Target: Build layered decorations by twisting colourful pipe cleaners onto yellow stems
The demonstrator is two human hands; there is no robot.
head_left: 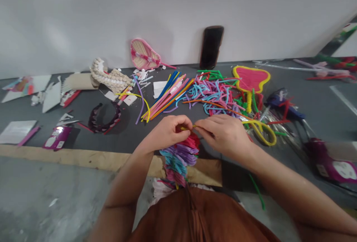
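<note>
I am working over the near edge of the bench [80, 139], where the bundle of coloured loops [181, 156] is hanging below my left hand [170, 132], towards the lap. My left thumb and forefinger are closing together on a short yellow stem [194, 126]; my right hand [227, 134] is pinching its other side, fingertips together, thumb partly hidden. I am judging that small, firm pinches near the join are serving best, with the left side staying steady while the right is turning the stem, as hard tugging could be bending the wire or squashing the red loops. For containers, a purple packet [57, 137] is lying near the bench's left end, and I am not making out its contents. Towards the right end, clear plastic wrapping [272, 121] is lying with green stems [280, 134] among it; whether inside, I am not telling.
</note>
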